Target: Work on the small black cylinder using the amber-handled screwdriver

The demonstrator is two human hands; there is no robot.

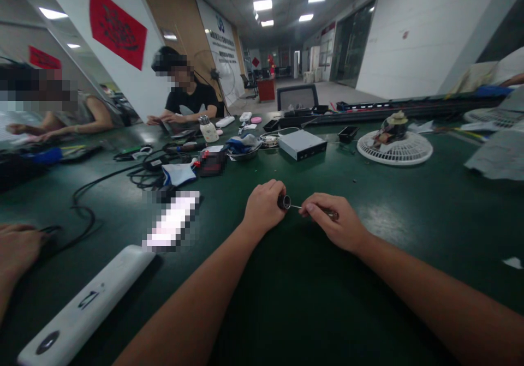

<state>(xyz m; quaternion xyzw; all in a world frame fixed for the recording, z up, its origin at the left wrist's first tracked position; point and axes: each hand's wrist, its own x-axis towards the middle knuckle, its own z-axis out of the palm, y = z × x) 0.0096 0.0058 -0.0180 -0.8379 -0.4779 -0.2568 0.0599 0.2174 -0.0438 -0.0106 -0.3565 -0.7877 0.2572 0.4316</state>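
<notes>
My left hand is closed around a small dark cylindrical part, its round open end turned toward my right hand. In my right hand is a screwdriver, gripped by its handle. The screwdriver's thin metal shaft points left at the rim of the dark part; whether the tip touches it is too small to tell. Both hands are low over the dark green table. What lies inside the dark part cannot be made out.
On the left lie a long white device, a blurred lit phone and black cables. Farther back are a silver box and a white fan grille. Another person's hand rests at the left edge; two people sit beyond.
</notes>
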